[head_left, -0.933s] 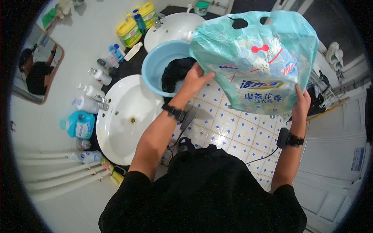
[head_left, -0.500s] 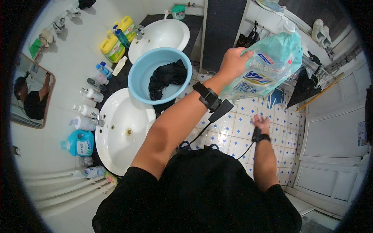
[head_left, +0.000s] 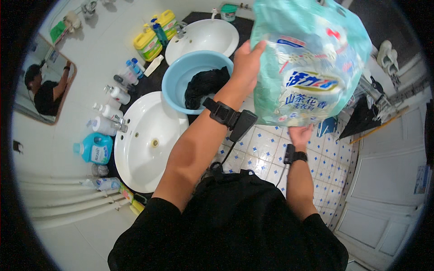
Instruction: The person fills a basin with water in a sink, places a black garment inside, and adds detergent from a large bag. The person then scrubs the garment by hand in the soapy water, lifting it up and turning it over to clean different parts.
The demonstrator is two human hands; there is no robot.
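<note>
A large teal and white bag of laundry powder point(head_left: 312, 67) is held up at the upper right, its printed front facing me. My left hand point(head_left: 248, 65) is closed on the bag's left edge, thumb in front. Under its bottom edge, my right hand point(head_left: 300, 134) props the bag from below, its fingers partly hidden behind it. To the left, a light blue basin point(head_left: 174, 86) rests between two sinks. Dark wet-looking cloth point(head_left: 205, 86) lies bunched inside the basin.
The near white sink point(head_left: 135, 153) and far white sink point(head_left: 217, 43) sit in a dark counter. Pump bottles point(head_left: 118, 95), a blue detergent jug point(head_left: 97, 148) and yellow jugs point(head_left: 148, 45) line the wall. A folded black umbrella point(head_left: 361, 118) hangs at right, near a white door point(head_left: 384, 180).
The bag has swung closer and more upright, its front turned toward me. My right hand has risen from beneath, fingers spread before, to touch the bag's bottom. The view has shifted slightly.
</note>
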